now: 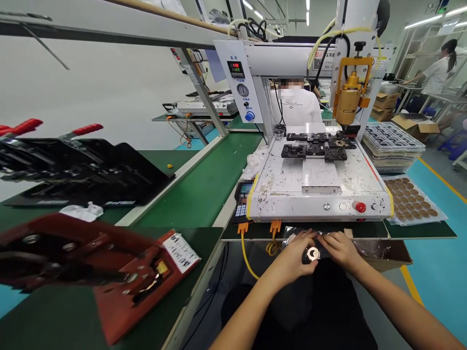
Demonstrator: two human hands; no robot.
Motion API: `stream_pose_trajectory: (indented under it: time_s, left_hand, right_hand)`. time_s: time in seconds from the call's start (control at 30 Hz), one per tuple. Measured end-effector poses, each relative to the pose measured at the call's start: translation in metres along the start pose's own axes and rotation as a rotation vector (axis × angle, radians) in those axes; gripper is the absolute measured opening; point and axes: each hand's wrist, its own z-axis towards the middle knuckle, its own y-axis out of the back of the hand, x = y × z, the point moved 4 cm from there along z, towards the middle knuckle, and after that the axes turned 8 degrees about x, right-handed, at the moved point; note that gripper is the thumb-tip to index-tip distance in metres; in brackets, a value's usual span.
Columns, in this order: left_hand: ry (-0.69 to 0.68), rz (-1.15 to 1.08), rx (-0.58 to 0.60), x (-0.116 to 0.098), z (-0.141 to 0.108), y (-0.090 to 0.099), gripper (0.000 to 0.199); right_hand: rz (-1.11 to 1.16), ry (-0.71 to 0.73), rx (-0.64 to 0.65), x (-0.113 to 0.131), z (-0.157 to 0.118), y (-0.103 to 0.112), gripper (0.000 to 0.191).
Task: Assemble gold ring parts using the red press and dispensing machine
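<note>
Just below the front edge of the bench, my left hand point(296, 255) has its thumb and fingers closed around a small round metallic part point(313, 253) with a ring-like face. My right hand point(340, 249) is close beside it, fingers bent and their tips near the top of that part; whatever they grip is hidden. Dark shiny film point(291, 232) shows behind my left fingers. Ahead is a white dispensing machine point(280, 187) whose bed carries black fixtures point(315, 146). Its gold-coloured head point(347, 102) hangs above them at the right.
Right of the machine are a tray of round brown discs point(412, 199) and stacked trays point(394, 138). An open carton point(386, 255) sits under the bench. A red press point(124, 287) and black clamp fixtures point(83, 170) stand left. Yellow cables point(245, 253) hang in front. People work beyond.
</note>
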Motion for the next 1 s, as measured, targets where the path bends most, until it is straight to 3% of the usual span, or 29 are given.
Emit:
stream_pose_trajectory:
  time_s: [0.13, 0.33, 0.47, 0.57, 0.67, 0.73, 0.83, 1.0]
  left_hand:
    - [0.047, -0.065, 0.083, -0.003, 0.000, 0.007, 0.033]
    - [0.049, -0.140, 0.130, -0.003, -0.002, 0.013, 0.037]
    - [0.052, -0.140, 0.086, 0.001, -0.002, 0.011, 0.038]
    - [0.050, -0.105, -0.024, 0.003, 0.004, 0.006, 0.034]
    - [0.027, -0.083, -0.147, 0.001, 0.016, 0.004, 0.031]
    - [0.010, -0.081, -0.183, 0.000, 0.023, 0.006, 0.029]
    - [-0.007, -0.111, -0.161, 0.002, 0.024, 0.015, 0.031]
    - [-0.042, -0.083, -0.165, 0.004, 0.004, 0.024, 0.034]
  right_hand:
    - [-0.017, 0.079, -0.087, 0.004, -0.015, -0.010, 0.037]
    - [0.005, 0.064, -0.096, 0.021, -0.025, -0.006, 0.032]
    - [0.039, 0.025, -0.091, 0.047, -0.038, 0.012, 0.024]
    - [0.130, -0.048, -0.142, 0.057, -0.045, 0.027, 0.019]
    - [0.207, -0.211, -0.181, 0.044, -0.037, 0.035, 0.020]
    - [0.210, -0.290, -0.135, 0.030, -0.026, 0.034, 0.017]
    - [0.200, -0.328, -0.080, 0.014, -0.012, 0.027, 0.020]
    - [0.206, -0.405, -0.078, 0.004, -0.006, 0.017, 0.022]
